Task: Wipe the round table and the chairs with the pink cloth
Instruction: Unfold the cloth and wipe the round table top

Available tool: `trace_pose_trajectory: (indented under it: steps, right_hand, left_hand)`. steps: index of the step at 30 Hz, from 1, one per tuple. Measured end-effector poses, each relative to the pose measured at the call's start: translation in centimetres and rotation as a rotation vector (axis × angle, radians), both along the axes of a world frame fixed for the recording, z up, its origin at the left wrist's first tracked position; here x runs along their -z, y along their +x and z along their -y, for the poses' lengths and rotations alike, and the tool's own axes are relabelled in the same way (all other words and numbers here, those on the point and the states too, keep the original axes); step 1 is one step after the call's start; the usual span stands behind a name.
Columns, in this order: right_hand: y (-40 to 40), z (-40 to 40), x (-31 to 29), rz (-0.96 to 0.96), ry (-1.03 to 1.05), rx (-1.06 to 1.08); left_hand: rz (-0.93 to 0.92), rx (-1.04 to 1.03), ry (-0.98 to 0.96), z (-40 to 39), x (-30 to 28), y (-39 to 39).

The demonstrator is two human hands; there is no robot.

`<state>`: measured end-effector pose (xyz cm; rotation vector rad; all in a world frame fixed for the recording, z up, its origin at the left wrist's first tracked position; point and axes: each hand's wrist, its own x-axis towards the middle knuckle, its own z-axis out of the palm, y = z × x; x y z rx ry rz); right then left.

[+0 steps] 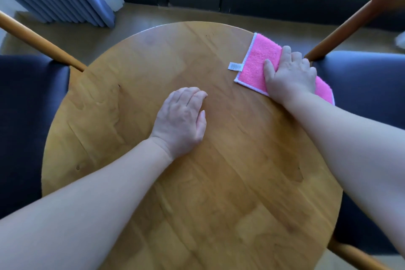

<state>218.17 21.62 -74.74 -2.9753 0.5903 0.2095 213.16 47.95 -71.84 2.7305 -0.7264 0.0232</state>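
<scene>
Pink cloth (256, 61) lies flat at far right edge of round table (153, 182), near-right corner hanging a bit over the rim. Right hand (290, 74) presses on cloth w/ fingers mostly straight, palm down, covering its right half; cloth sticks out left & far of the hand, white tag (236, 66) at its left edge. Left hand (182, 120) rests flat on bare wood mid-table, fingers relaxed, holding nothing, well apart from cloth. Dark-seated chairs left (26, 116) & right (361, 85) of table
</scene>
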Motion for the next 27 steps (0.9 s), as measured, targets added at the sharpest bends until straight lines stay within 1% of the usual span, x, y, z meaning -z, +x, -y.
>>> trace_pose_trajectory:
  steps: [6,10,19,23,27]
  right_hand:
    - [-4.5,0.5,0.3,0.028,-0.053,0.188]
    - [-7.2,0.2,0.3,0.023,-0.045,0.275]
    - [-12.4,-0.5,0.2,-0.002,-0.01,0.389]
    - [-14.8,-0.3,0.4,0.02,0.005,0.428]
    - [-15.6,-0.4,0.2,0.045,0.011,0.428]
  left_hand:
    - [0.019,0.097,-0.012,-2.6,0.6,-2.1]
    - [0.017,0.139,-0.007,-3.4,0.6,-3.9]
    - [-0.036,0.194,0.038,-3.4,0.6,-6.5]
    - [-0.036,0.195,0.056,-2.3,0.3,-8.4]
    - [-0.027,0.167,0.078,-1.3,-0.3,-9.9]
